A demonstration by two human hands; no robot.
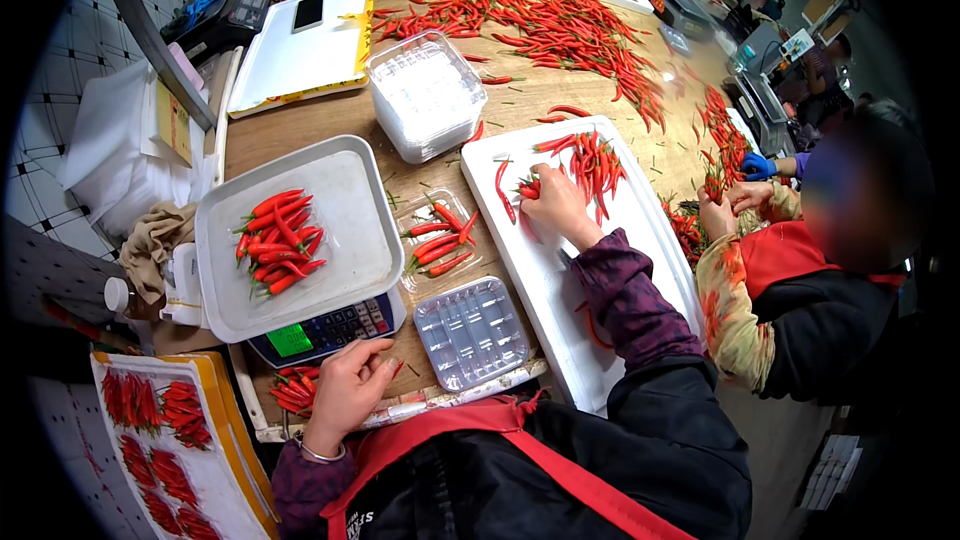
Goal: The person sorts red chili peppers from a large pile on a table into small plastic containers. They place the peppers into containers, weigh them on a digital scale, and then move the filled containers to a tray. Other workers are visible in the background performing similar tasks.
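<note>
My right hand (pixel 559 202) is over a white foam tray (pixel 525 277), its fingers closed around a few red chilies (pixel 529 187). Beyond it, more red chilies (pixel 596 165) lie bunched on that tray. My left hand (pixel 352 382) rests at the table's near edge, below the scale's keypad, fingers loosely bent and apart. Close beside it sits a small heap of chilies (pixel 294 390). On the pan of a digital scale (pixel 360 165) is a clear plastic tray holding chilies (pixel 281 244). A second clear tray (pixel 409 281) has chilies, while a third clear tray (pixel 472 334) holds none.
Stacked clear trays (pixel 427 101) stand behind the scale. A phone (pixel 308 13) lies on a white foam lid (pixel 277 52). A large chili pile (pixel 555 22) covers the far table. Packed chilies fill a foam box (pixel 202 457) lower left. A co-worker (pixel 780 300) handles chilies at right.
</note>
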